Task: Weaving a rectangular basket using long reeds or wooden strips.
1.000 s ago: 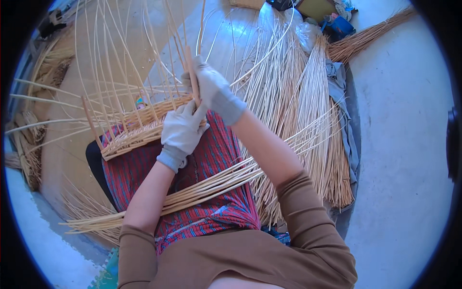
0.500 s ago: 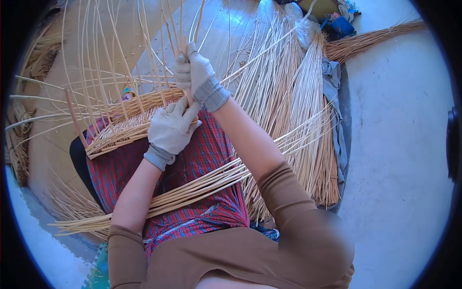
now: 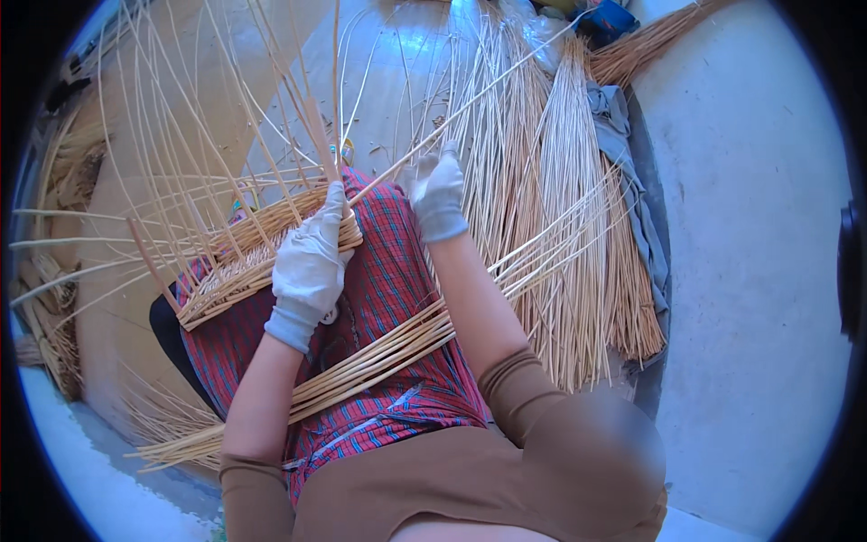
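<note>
- My left hand (image 3: 310, 259): gloved, clasping the right-hand corner of the woven wicker piece (image 3: 242, 262), its fingers against a thick upright stake (image 3: 321, 140).
- My right hand (image 3: 440, 191): gloved, right of the piece, beside a long pale rod (image 3: 488, 90); finger ends unclear, so I cannot tell whether they grip it.
- The piece rests over the striped cloth (image 3: 388, 239) on the lap. I judge it light, stiff where densely woven; I'd hold that corner, keeping off single strands.
- The rod slants up and rightward from the piece's right end. Probably springy, smooth under gloves; I'd grasp it near the weave, since a sharp kink might crack it.
- Thin uprights (image 3: 337, 72), beyond the piece: likely whippy, poor handles.
- Bodyward of the piece: a loose rod bundle (image 3: 379, 352).
- Farther right of it: pale sheaves (image 3: 578, 181).
</note>
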### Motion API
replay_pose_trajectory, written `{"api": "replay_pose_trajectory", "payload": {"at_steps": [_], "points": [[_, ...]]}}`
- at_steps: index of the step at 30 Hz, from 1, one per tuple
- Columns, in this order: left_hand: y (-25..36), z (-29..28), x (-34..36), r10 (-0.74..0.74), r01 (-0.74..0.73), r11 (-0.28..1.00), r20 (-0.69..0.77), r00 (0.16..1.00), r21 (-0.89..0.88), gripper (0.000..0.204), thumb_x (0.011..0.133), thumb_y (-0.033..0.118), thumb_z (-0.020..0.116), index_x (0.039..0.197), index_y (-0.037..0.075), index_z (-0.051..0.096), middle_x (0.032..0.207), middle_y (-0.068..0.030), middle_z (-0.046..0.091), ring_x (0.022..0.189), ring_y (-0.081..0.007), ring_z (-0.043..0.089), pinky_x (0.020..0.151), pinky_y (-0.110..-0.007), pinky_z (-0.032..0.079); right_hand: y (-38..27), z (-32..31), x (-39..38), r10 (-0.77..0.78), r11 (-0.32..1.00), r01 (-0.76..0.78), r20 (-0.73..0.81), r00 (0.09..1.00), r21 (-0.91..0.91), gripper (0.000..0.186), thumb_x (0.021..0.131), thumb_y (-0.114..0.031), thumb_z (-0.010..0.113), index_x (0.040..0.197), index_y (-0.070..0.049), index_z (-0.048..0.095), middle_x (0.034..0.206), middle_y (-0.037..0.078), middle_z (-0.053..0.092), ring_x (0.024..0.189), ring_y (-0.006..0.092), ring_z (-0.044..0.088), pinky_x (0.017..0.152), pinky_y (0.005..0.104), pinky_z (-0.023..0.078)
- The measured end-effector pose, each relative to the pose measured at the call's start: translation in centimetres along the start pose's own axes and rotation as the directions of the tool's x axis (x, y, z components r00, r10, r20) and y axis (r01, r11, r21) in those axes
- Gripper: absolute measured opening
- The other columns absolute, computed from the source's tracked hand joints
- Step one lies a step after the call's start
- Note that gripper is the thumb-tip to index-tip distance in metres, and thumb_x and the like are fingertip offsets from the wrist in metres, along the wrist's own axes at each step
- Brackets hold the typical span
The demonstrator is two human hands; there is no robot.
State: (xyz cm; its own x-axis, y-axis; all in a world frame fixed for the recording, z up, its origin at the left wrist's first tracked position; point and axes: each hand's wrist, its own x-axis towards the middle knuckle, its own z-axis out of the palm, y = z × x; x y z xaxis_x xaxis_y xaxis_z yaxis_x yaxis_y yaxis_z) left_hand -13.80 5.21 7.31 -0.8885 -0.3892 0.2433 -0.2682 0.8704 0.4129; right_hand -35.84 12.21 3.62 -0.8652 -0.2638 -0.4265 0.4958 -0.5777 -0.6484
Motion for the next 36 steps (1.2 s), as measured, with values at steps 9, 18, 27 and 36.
{"api": "replay_pose_trajectory", "payload": {"at_steps": [9,18,27,36], "points": [[1.3,0.7,-0.2,-0.072,0.071,0.996,0.006,0.997,0.05,0.103,0.077,0.007,0.082,0.164,0.006,0.029,0.122,-0.0154,0.068,0.11,-0.0358,0.065,0.098,-0.045,0.049,0.6,-2.4,5.7,0.378,0.684,-0.593,0.49,0.786,0.424,0.081,0.099,-0.08,0.026,0.085,-0.009,0.063,0.054,-0.006,0.032,0.047,0.0106,0.032,0.047,0.0304,0.031],[1.8,0.7,0.1,-0.073,0.072,0.997,-0.035,0.997,-0.041,0.101,0.074,0.0,0.081,0.163,0.006,0.034,0.114,-0.0166,0.07,0.103,-0.0387,0.067,0.094,-0.046,0.051,0.9,-2.9,5.9,0.387,0.67,-0.592,0.469,0.794,0.448,0.069,0.103,-0.073,0.035,0.078,-0.013,0.059,0.051,-0.005,0.03,0.044,0.0099,0.029,0.045,0.0302,0.029],[1.2,1.3,-0.5,-0.061,0.064,0.997,-0.061,0.996,0.039,0.096,0.074,0.005,0.081,0.161,0.008,0.039,0.118,-0.0159,0.07,0.109,-0.0374,0.065,0.097,-0.046,0.049,-1.4,-2.8,1.7,0.227,0.887,-0.321,0.29,0.93,0.333,0.069,0.102,-0.073,0.037,0.071,-0.014,0.053,0.051,-0.004,0.027,0.044,0.0111,0.025,0.043,0.0312,0.024],[1.0,1.5,-0.4,-0.078,0.073,0.991,-0.043,0.996,-0.108,0.087,0.073,0.001,0.08,0.154,0.008,0.048,0.121,-0.0144,0.07,0.113,-0.0352,0.065,0.099,-0.044,0.05,-2.7,-2.4,-12.5,-0.326,0.928,0.371,0.424,0.845,-0.024,0.06,0.114,-0.051,0.036,0.078,-0.008,0.057,0.059,-0.002,0.045,0.054,0.0121,0.045,0.054,0.0298,0.04]]}}
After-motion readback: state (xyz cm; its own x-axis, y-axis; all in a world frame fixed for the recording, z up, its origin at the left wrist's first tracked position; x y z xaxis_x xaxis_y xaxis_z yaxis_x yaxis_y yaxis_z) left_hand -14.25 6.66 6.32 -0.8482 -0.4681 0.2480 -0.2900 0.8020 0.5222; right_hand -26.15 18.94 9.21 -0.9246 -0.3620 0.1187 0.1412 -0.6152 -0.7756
